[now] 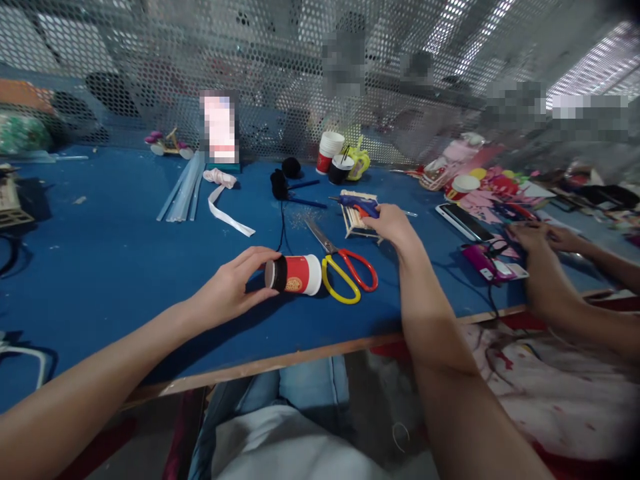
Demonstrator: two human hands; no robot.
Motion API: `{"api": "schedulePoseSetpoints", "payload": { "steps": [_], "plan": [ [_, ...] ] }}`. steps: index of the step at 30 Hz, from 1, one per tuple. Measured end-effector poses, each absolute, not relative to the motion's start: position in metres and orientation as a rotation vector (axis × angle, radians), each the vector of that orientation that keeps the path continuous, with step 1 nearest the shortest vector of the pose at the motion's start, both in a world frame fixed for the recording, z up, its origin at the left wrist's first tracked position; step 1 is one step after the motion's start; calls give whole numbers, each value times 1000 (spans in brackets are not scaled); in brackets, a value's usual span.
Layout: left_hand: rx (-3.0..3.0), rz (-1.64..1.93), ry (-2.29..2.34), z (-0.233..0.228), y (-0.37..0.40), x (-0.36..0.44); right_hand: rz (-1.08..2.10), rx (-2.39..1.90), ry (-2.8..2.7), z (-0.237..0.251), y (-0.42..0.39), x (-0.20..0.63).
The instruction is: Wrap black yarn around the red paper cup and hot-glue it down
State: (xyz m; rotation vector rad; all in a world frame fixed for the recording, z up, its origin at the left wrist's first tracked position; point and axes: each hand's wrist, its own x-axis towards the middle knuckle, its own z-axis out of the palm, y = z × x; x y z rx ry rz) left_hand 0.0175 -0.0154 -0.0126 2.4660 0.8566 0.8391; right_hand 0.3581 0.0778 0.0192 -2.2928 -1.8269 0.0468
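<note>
My left hand (245, 280) is closed round the base end of a red and white paper cup (303, 275) lying on its side. Black yarn is wound about that end, and a strand of black yarn (283, 227) runs from it up toward a dark bundle. My right hand (393, 223) grips a blue glue gun (357, 203) with an orange trigger, its nozzle pointing left over a small rack of wooden sticks (363, 229). Between my hands lie scissors (345, 270) with one yellow and one red handle, blades parted.
Clear glue sticks (183, 190) and a white ribbon (227, 212) lie to the left. Stacked paper cups (329, 150) stand at the back, by a perforated metal screen (280, 87). At right are a phone (465, 223), a purple packet (487, 263) and another person's hands (533, 237).
</note>
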Motion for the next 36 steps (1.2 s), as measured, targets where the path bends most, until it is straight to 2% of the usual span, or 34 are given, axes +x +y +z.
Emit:
{"api": "schedulePoseSetpoints", "payload": {
  "steps": [8,11,17,26,30,36],
  "plan": [
    [2510,840,864,-12,-15,17,-7,-2155,-1601,16,68,353],
    [2500,857,868,-12,-14,16,186,-1882,-1450,21,56,347],
    [2500,901,882,-11,-8,13,777,-1560,-1553,37,27,323],
    [2375,910,892,-11,-4,10,969,-1354,-1874,43,0,288],
    [2251,904,909,-10,-6,10,870,-1431,-2025,48,-11,280],
    [2153,920,913,-8,-7,11,513,-1380,-2196,42,-21,277]
  ]
}}
